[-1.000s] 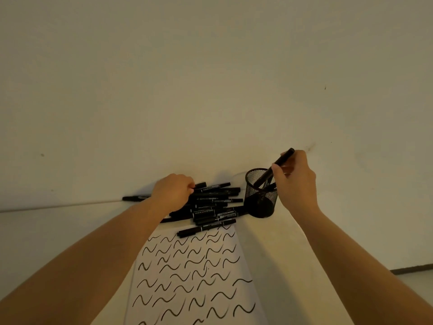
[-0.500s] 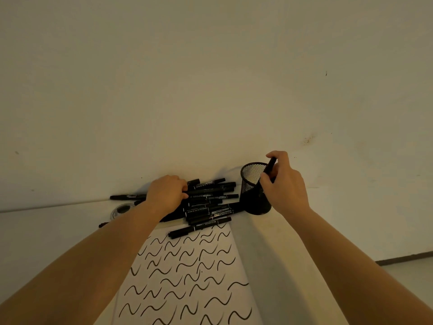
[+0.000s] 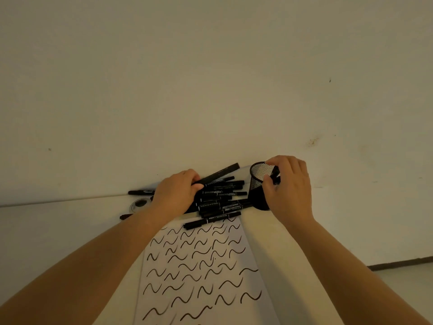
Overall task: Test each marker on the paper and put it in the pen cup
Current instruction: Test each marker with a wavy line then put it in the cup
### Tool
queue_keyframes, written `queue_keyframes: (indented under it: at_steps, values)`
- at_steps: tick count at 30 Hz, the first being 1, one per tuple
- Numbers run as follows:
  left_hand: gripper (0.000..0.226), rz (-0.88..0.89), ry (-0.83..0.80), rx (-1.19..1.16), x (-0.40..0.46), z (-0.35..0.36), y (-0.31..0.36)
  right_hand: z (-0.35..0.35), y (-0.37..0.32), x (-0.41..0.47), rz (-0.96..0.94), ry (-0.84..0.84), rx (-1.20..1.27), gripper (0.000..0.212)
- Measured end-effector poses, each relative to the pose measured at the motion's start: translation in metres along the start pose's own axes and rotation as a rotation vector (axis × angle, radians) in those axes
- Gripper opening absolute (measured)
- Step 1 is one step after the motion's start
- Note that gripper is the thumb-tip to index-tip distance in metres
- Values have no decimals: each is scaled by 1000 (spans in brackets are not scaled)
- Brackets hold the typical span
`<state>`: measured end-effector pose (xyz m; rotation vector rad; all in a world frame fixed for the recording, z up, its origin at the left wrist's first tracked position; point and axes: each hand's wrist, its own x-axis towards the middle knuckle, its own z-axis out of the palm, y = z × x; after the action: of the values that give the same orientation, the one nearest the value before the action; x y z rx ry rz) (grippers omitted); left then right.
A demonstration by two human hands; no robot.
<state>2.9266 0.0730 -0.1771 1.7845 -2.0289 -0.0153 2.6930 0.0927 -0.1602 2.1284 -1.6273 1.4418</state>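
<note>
Left hand (image 3: 175, 193) grips marker (image 3: 216, 174), long axis toward two o'clock; cup (image 3: 260, 184) there, right hand (image 3: 289, 186) pinching marker end at rim.

Looking like a plain office or study spot: pale bench (image 3: 58, 231) sitting against a bare wall (image 3: 210, 78), mesh pen cup (image 3: 260, 186), marker pile (image 3: 220, 200), scribbled paper (image 3: 201, 277) lying centre frame.
</note>
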Motion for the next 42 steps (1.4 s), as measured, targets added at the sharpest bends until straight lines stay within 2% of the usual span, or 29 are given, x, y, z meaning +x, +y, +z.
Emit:
queue_keyframes:
  at_steps: [3,7,9,10,14,19,21,24,27,30,33,36,42]
  values:
    - [22,9,-6,-141,-34,-16,21,-7,-26,-28,176,-75,229,19]
    - [21,23,-27,-204,-81,-25,35,-14,-60,-61,555,-393,674,13]
    - [20,33,-39,-217,-102,-25,36,-15,-71,-77,593,-547,734,11]
    - [20,48,-42,-232,-113,-25,37,-16,-75,-84,600,-566,745,9]
    - [19,121,-10,-343,-152,-22,36,-17,-89,-116,735,-456,867,16]
    - [21,177,99,-309,-185,-18,32,-23,-100,-149,914,-344,1011,17]
    - [22,289,143,-237,-196,-20,33,-28,-103,-158,937,-354,1036,18]
    - [30,463,199,9,-209,-22,34,-33,-104,-165,938,-459,1027,24]
    - [35,486,145,93,-223,-22,36,-37,-104,-167,971,-533,1040,31]
    - [37,357,-37,-53,-228,-27,41,-37,-104,-163,986,-546,1058,42]
    - [22,228,-178,-257,-229,-31,42,-36,-104,-161,923,-561,1091,40]
    - [26,106,-306,-472,-227,-37,42,-36,-103,-159,817,-578,1137,37]
    - [26,25,-525,-790,-224,-38,45,-38,-95,-155,673,-695,1205,33]
